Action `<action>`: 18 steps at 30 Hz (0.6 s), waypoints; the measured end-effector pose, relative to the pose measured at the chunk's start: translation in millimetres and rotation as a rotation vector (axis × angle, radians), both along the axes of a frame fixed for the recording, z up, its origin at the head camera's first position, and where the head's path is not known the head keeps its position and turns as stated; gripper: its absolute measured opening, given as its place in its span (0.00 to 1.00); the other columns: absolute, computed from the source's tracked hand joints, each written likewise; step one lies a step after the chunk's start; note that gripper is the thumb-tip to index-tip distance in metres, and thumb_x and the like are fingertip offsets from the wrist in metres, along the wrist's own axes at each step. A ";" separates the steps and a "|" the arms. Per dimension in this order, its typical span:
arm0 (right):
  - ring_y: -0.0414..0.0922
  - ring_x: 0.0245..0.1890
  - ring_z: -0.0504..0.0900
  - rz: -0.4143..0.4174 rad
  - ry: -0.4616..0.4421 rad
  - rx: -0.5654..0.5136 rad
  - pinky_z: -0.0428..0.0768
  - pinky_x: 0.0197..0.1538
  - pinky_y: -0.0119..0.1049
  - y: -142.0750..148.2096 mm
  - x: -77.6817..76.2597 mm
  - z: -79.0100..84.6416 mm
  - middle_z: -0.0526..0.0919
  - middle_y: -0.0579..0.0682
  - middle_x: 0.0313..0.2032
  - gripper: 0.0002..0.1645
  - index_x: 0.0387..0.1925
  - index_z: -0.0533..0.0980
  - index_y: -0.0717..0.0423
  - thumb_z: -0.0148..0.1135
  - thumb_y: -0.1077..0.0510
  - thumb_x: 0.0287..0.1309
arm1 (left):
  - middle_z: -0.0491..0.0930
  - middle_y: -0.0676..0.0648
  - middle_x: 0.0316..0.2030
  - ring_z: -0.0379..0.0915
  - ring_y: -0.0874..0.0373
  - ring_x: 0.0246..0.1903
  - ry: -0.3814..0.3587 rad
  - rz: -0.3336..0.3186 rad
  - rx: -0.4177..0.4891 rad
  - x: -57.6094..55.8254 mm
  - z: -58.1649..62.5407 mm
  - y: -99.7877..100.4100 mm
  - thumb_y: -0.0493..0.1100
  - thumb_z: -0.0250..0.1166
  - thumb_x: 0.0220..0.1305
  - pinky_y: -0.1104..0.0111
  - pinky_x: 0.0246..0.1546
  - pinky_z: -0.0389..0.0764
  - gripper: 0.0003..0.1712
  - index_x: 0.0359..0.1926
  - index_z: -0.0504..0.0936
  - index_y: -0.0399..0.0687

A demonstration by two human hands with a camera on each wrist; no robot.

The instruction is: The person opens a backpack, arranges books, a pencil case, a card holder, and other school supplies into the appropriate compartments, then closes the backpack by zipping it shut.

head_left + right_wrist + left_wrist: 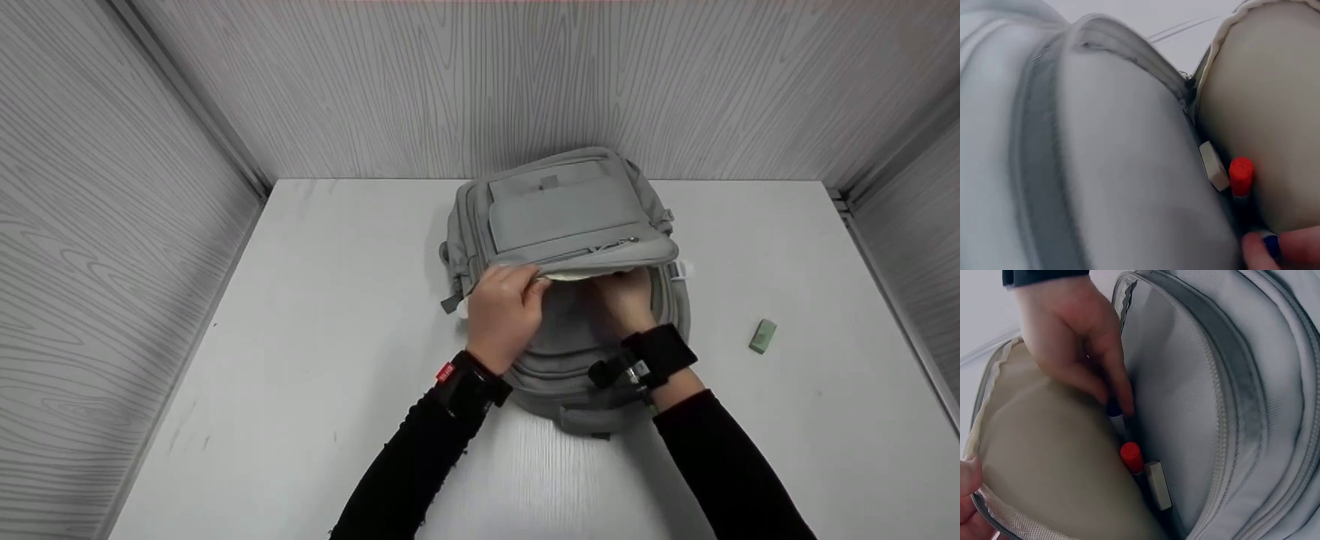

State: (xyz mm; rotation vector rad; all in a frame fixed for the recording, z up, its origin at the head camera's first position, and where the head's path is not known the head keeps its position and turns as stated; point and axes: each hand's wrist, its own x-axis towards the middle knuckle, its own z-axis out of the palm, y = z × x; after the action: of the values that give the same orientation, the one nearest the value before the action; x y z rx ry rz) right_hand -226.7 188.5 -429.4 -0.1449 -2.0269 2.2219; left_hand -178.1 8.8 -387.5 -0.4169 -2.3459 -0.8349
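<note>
A grey backpack (566, 206) lies on the white table, its front pocket unzipped and the beige-lined flap (1044, 450) folded away. My left hand (506, 315) pinches the flap's edge and holds the pocket apart. Deep in the pocket, my right hand (1075, 337) has thumb and finger on either side of a blue-capped marker (1271, 245). Beside it in the fold are a red-capped marker (1131, 457) and a whitish block (1158, 485), perhaps an eraser. In the head view the flap hides the right fingertips.
A small green block (763, 336), eraser-like, lies on the table (825, 420) right of the backpack. Wood-grain panels (450, 90) rise behind and at both sides. The backpack's top handle (600, 420) points towards me.
</note>
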 end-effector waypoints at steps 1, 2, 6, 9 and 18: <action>0.31 0.40 0.78 -0.077 -0.041 0.206 0.77 0.45 0.21 1.2 7.4 6.8 0.82 0.59 0.51 0.29 0.58 0.74 0.70 0.67 0.67 0.53 | 0.89 0.45 0.36 0.85 0.53 0.39 -0.002 -0.001 0.000 0.1 0.1 0.1 0.44 0.67 0.64 0.67 0.47 0.83 0.11 0.38 0.88 0.40; 0.31 0.37 0.77 -0.077 -0.063 0.281 0.77 0.43 0.22 5.3 14.1 12.0 0.84 0.59 0.48 0.26 0.56 0.76 0.69 0.67 0.65 0.54 | 0.89 0.45 0.36 0.85 0.53 0.39 -0.003 -0.002 0.001 0.3 0.2 0.1 0.44 0.67 0.64 0.66 0.47 0.83 0.11 0.38 0.88 0.40; 0.21 0.30 0.75 -0.170 0.001 0.578 0.74 0.38 0.17 36.4 40.2 23.8 0.86 0.64 0.40 0.16 0.46 0.81 0.67 0.64 0.63 0.57 | 0.89 0.45 0.35 0.85 0.53 0.39 -0.007 -0.009 0.010 0.6 0.4 0.1 0.44 0.67 0.64 0.66 0.47 0.83 0.11 0.38 0.88 0.40; 0.15 0.23 0.72 -0.305 0.056 0.685 0.72 0.32 0.14 71.5 55.0 24.4 0.85 0.67 0.35 0.12 0.44 0.81 0.68 0.61 0.65 0.59 | 0.89 0.44 0.36 0.85 0.52 0.40 -0.007 -0.014 0.019 0.1 1.5 0.1 0.44 0.66 0.64 0.66 0.48 0.83 0.10 0.38 0.87 0.40; 0.49 0.25 0.81 -0.148 -0.458 1.115 0.71 0.22 0.34 188.7 71.4 -11.7 0.84 0.71 0.41 0.27 0.51 0.76 0.73 0.55 0.51 0.67 | 0.89 0.45 0.35 0.84 0.52 0.40 -0.009 -0.009 0.034 -1.4 -1.3 0.2 0.43 0.66 0.65 0.65 0.48 0.82 0.11 0.39 0.87 0.40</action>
State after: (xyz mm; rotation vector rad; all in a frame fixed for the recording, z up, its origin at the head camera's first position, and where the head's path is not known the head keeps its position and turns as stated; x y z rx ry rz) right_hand -155.3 377.1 -441.1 -0.6673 -3.0063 0.7551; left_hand -179.5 9.1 -388.8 -0.4101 -2.3363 -0.8809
